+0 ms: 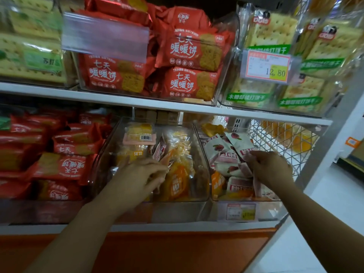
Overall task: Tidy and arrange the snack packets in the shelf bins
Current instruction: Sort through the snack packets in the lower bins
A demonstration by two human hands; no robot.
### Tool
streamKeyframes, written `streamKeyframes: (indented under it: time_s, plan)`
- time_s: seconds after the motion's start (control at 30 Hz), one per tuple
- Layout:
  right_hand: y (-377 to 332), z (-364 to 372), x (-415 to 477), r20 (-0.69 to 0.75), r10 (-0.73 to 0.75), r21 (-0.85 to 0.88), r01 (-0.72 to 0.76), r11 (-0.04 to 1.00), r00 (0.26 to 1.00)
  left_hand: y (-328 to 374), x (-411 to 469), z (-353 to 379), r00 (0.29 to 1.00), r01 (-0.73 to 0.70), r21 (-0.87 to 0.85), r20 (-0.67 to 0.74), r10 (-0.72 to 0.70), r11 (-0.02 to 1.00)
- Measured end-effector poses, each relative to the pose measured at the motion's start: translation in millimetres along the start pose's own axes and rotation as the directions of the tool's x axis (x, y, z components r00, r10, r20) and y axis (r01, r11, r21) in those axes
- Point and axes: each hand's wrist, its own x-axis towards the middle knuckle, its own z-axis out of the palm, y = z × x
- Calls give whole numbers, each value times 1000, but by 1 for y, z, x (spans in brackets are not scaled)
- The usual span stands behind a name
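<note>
White shelf [137,101]; left grip [141,174] round orange packet [177,184], right grip [269,166] round pink-white packet [241,148]

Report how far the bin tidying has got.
Done: upper-shelf red packets look stacked. In hand: left hand reaches into the middle bin; right hand pinches a pink packet in the right bin. Left: orange packets and pink ones lie mixed in both bins.

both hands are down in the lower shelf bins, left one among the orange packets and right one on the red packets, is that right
Not quite: the head view shows the right hand on the white and pink packets, not the red packets, which lie far left, untouched. The left hand is among the orange packets, as you said.
</note>
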Motion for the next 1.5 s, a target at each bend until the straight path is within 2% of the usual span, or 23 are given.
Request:
streamKeyframes:
  time_s: [0.1,0.17,0.27,0.33,0.4,0.5,0.6,0.73,0.8,0.87,0.93,0.97,1.07,1.17,1.37,1.5]
  plan:
    - [-24,-12,-1,-147,-164,93,179,980,975,-13,0,-8,995,56,-53,-81,-60,997]
    - [-59,-19,-12,-141,-373,181,394,901,917,-20,-2,-11,988,106,-93,-104,-115,990]
    - [-117,-16,-30,75,-658,303,612,730,749,-25,-4,-13,980,146,-129,-115,-161,981]
    - [-143,-3,-28,252,-712,274,657,702,656,-26,-5,-12,979,158,-143,-109,-174,977]
    - [-160,13,-21,358,-692,189,678,711,627,-26,-6,-12,979,162,-120,-102,-174,979]
    - [-170,38,-9,400,-662,159,663,732,634,-27,-6,-11,984,155,-95,-74,-162,983]
    - [-172,54,-2,351,-686,260,637,726,638,-25,-4,-6,988,146,-73,-46,-150,987]
    - [-181,61,-9,248,-744,475,592,651,620,-19,2,4,986,143,38,-97,-139,989]
    - [-183,59,-12,258,-708,606,461,649,658,-17,5,5,973,182,40,-149,-175,982]
    - [-180,56,-7,263,-620,666,325,671,739,-15,9,7,961,224,58,-182,-210,973]
    - [-174,54,3,263,-529,520,343,782,807,-14,13,10,954,252,73,-185,-235,965]
    - [-171,54,8,294,-504,400,374,837,812,-13,14,11,953,259,69,-177,-244,963]
    - [-173,57,15,446,-481,189,446,875,755,-13,16,11,954,264,55,-163,-252,963]
    - [-182,66,12,507,-479,118,492,862,717,-16,15,11,956,261,52,-154,-250,964]
    - [-188,74,6,608,-390,12,483,875,691,-20,11,11,967,228,55,-132,-219,972]
    - [-187,65,4,615,-391,-22,510,860,685,-19,11,11,969,215,58,-139,-205,975]
